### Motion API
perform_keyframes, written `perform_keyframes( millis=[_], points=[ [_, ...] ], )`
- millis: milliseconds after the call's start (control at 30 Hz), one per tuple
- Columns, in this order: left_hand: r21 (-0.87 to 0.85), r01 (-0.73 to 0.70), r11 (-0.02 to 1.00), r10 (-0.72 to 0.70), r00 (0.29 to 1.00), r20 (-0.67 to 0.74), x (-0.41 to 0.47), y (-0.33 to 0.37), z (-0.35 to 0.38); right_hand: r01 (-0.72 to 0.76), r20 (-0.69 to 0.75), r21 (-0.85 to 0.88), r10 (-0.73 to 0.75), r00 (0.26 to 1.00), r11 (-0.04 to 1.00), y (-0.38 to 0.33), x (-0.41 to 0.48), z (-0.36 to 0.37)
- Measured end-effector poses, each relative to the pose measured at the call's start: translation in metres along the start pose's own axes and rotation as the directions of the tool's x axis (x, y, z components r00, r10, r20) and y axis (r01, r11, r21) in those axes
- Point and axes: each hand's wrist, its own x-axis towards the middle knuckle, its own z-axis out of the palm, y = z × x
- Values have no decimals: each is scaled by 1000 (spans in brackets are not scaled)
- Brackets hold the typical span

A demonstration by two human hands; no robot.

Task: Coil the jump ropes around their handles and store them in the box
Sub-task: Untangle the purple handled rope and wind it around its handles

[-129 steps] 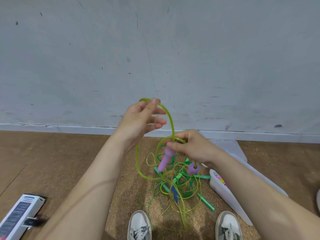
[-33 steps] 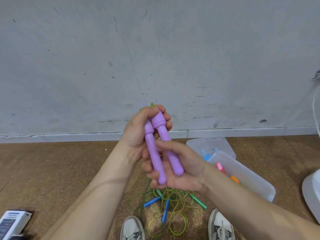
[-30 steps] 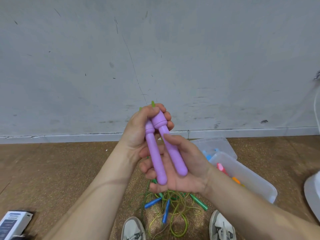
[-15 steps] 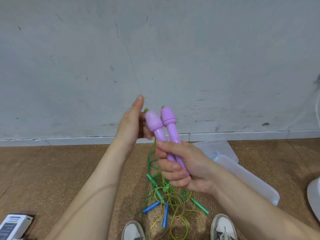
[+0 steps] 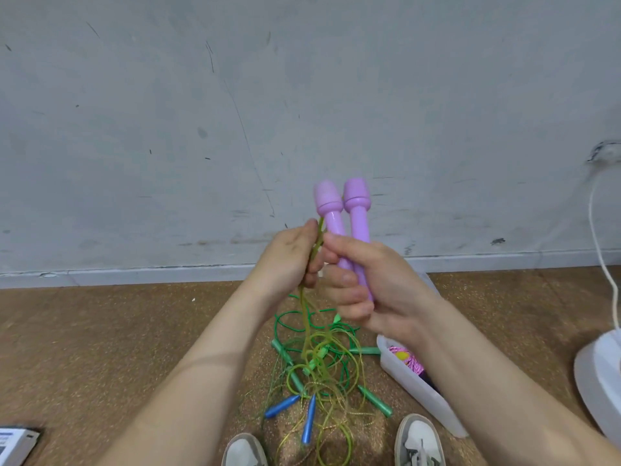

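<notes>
- Plainly, the right hand (image 5: 376, 284) was wrapped tight around the pair of lilac plastic jump-rope handles (image 5: 349, 223), held side by side and upright, their knobbed ends at twelve o'clock from the fist.
- The left hand (image 5: 290, 255), just beside it at nine o'clock, had its fingers curled and pinching the thin yellow-green plastic cord (image 5: 307, 317), which hung from the handle tops down to the floor.
- That cord ran into a tangled heap of green and yellow ropes with green and blue handles (image 5: 316, 375) lying on the brown cork floor (image 5: 100, 348) at six o'clock from the hands.
- The translucent white plastic box (image 5: 420, 395) sat at four o'clock from the heap, close beside it.
- Likely trouble: winding could drag the heap upward, since the hanging cord appeared threaded through other loops; a snag might also pull wraps loose or slide the two handles apart in the grip.
- Hard to make out: where the cord joined the handles, hidden behind the fingers; whether any turns were already wound; which loops in the heap belonged to this rope.
- The box was largely covered by the right forearm, showing only something pink and yellow inside.
</notes>
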Motion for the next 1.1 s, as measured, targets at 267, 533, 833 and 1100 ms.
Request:
perform_keyframes(
  millis=[267,533,833,1100],
  points=[
    [949,-302,93,322,911,259,-10,-9,1,-297,-315,-949,-424,849,110,2,20,-31],
    [771,-524,362,127,847,516,-22,-18,-13,-278,-299,-881,-7,954,-383,21,11,-20],
    [692,-367,622,-145,814,562,-28,-20,-17,-2,-215,-823,310,926,-567,35,3,-9],
    [147,-13,989,-90,740,666,-23,-12,-40,-28,116,-977,642,758,209,13,-16,-10]
  ],
)
